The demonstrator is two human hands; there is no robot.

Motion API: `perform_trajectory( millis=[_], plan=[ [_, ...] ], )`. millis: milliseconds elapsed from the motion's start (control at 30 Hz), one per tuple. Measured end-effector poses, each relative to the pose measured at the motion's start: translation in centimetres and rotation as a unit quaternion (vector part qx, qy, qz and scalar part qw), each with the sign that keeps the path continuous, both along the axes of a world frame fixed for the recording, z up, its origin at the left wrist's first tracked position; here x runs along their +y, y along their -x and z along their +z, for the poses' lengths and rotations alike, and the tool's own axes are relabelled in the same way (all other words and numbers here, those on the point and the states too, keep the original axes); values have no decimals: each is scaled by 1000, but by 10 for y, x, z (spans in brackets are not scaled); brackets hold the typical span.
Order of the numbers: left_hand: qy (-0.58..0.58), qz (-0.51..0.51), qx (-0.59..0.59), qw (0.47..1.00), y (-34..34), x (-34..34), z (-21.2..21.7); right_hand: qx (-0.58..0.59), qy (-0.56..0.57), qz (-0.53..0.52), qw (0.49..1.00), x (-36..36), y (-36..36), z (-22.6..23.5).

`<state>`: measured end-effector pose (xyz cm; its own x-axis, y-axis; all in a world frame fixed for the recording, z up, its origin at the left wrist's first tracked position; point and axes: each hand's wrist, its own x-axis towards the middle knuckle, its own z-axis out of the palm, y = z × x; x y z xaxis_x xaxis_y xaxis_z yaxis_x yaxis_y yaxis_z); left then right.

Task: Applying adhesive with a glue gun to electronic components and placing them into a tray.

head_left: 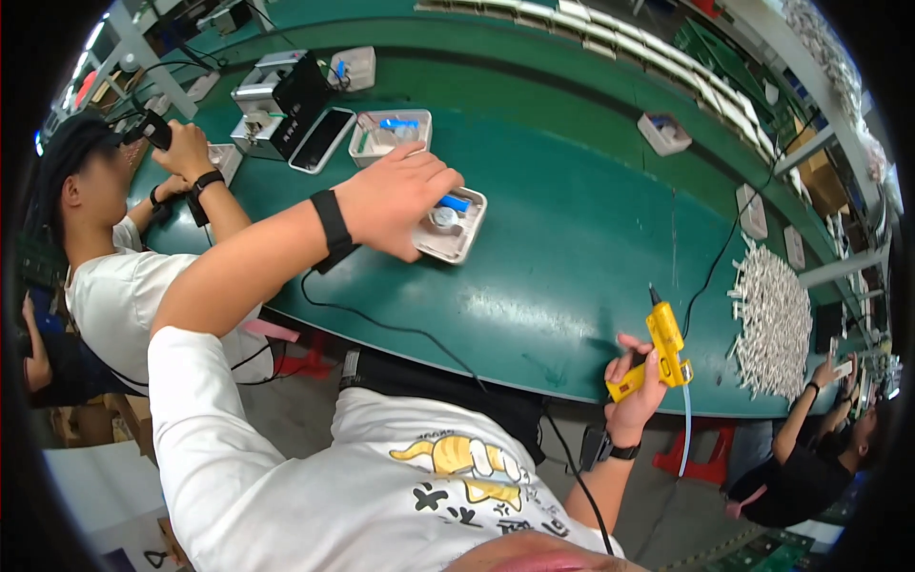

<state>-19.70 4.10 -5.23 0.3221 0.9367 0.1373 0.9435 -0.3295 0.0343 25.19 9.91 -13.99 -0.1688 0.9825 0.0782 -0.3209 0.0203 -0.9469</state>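
My left hand (393,198) is closed over the left side of a small white tray (473,240) on the green table (562,257). Inside that tray lie a blue piece (453,202) and a round, pale part (444,220); my fingers cover some of it. Farther right, my right hand (633,393) grips a yellow hot glue gun (663,332) by its handle. Its dark nozzle points away from me, and a translucent glue stick (687,429) hangs out of its rear. A second white tray (419,115) with a blue piece sits just beyond my left hand.
A heap of small white parts (770,319) covers the table's right end. A silver-and-black box (278,105) and a dark flat panel (322,140) stand at far left. A co-worker (114,219) sits at left, another (810,448) at right. Black cable (400,329) crosses the near edge.
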Motion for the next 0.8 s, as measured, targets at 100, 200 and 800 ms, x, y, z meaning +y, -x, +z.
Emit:
perform_trajectory(
  millis=[100,200,800],
  plan=[
    [76,-19,-79,994,-54,-20,2,7,-4,-11,1000,-1,0,-2],
    [138,-31,-114,983,-86,-32,-6,9,-15,-3,1000,5,2,-2],
    [4,61,-148,987,-117,-30,-29,-36,-24,11,999,-4,0,1]
  ],
)
